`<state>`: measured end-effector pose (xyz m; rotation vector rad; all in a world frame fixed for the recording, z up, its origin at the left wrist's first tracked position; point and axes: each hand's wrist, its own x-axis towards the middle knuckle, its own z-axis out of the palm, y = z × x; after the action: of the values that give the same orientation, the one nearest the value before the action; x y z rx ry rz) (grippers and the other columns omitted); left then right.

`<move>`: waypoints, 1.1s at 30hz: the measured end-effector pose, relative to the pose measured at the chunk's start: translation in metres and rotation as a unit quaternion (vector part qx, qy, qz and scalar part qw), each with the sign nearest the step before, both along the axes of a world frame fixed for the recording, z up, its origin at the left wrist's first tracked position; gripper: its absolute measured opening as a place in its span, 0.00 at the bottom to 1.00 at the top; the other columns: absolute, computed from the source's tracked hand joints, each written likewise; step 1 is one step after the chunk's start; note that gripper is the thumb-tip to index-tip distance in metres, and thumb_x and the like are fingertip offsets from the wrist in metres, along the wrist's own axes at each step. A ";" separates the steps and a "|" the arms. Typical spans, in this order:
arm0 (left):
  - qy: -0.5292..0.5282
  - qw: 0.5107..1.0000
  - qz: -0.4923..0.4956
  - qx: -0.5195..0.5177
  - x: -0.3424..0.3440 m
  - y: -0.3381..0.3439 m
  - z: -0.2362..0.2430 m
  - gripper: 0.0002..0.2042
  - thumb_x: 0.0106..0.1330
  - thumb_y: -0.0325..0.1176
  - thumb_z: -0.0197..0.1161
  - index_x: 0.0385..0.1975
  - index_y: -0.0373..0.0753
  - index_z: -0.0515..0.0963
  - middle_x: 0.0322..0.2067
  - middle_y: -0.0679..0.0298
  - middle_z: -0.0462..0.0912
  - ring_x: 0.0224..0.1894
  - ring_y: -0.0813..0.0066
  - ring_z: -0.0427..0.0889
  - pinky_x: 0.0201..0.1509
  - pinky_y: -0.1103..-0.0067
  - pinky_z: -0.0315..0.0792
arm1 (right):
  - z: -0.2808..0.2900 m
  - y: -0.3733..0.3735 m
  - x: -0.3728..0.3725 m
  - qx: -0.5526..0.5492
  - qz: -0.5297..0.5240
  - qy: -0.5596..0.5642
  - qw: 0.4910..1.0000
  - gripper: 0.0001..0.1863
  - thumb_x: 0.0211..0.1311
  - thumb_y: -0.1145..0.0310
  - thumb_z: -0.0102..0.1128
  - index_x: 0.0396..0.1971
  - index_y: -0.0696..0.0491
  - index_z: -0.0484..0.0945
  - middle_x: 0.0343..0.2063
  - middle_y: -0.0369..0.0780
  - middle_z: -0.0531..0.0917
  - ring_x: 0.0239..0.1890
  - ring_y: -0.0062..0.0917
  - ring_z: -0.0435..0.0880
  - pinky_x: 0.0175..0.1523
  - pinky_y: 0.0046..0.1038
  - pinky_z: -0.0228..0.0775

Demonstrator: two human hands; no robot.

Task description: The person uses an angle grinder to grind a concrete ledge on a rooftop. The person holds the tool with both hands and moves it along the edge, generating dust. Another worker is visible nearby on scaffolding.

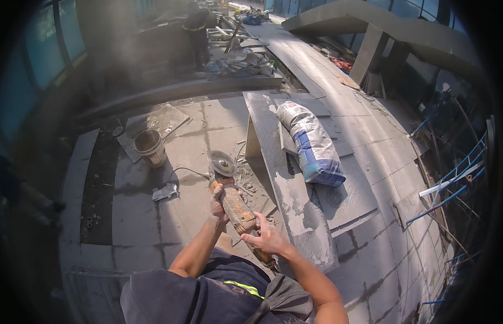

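Both hands hold a worn, dusty orange angle grinder [238,210] in front of my body. Its round cutting disc [223,163] points away from me, above the paved floor. Wrapped round the tool's front end, just behind the disc, is my left hand [218,202]; part of its fingers is hidden by the body. Farther back, my right hand [269,236] grips the rear of the casing with thumb and fingers apart around it. Right of the grinder, a long grey stone slab [294,210] with pale patches lies raised, its near end beside my right forearm.
A white and blue bag [312,143] rests on stacked slabs [354,200] at the right. To the left stand a dirty bucket [150,148] and a crumpled white piece [165,191]. Rubble lies beside the disc. Blue metal bars [451,189] edge the far right; a person [196,32] stands in dust behind.
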<state>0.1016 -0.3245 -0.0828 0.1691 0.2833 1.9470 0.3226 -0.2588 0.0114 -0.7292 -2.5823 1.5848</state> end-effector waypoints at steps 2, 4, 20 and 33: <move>-0.001 0.999 0.030 -0.024 0.003 0.001 -0.010 0.29 0.68 0.56 0.61 0.52 0.33 0.74 0.38 0.49 0.84 0.41 0.57 0.86 0.48 0.62 0.83 | -0.004 -0.009 -0.004 0.057 0.022 0.003 0.998 0.55 0.58 0.49 0.74 0.72 0.60 0.47 0.53 0.59 0.80 0.55 0.47 0.82 0.61 0.41 0.73; 0.017 0.999 0.013 -0.032 -0.004 0.003 -0.011 0.29 0.67 0.56 0.62 0.51 0.32 0.74 0.38 0.49 0.84 0.42 0.57 0.86 0.48 0.62 0.84 | -0.012 -0.008 -0.010 0.008 0.017 0.012 1.000 0.58 0.57 0.50 0.74 0.73 0.60 0.43 0.55 0.61 0.78 0.59 0.50 0.79 0.64 0.41 0.69; 0.065 0.987 0.137 0.058 -0.041 0.016 0.049 0.28 0.69 0.57 0.60 0.52 0.34 0.75 0.40 0.52 0.84 0.43 0.58 0.86 0.50 0.62 0.83 | 0.013 0.024 -0.062 0.105 0.057 0.080 0.990 0.61 0.53 0.47 0.77 0.74 0.57 0.43 0.54 0.61 0.79 0.59 0.50 0.79 0.62 0.44 0.71; -0.030 0.994 0.103 -0.035 -0.063 0.030 0.003 0.41 0.65 0.71 0.54 0.56 0.33 0.72 0.45 0.53 0.81 0.42 0.60 0.86 0.46 0.62 0.84 | -0.046 0.020 -0.090 0.019 -0.032 0.023 0.999 0.50 0.50 0.69 0.72 0.69 0.58 0.49 0.34 0.57 0.85 0.40 0.51 0.88 0.47 0.42 0.80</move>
<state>0.0389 -0.2947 -0.0796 0.0365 0.3393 2.1393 0.2325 -0.2384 -0.0345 -0.7550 -2.5217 1.5123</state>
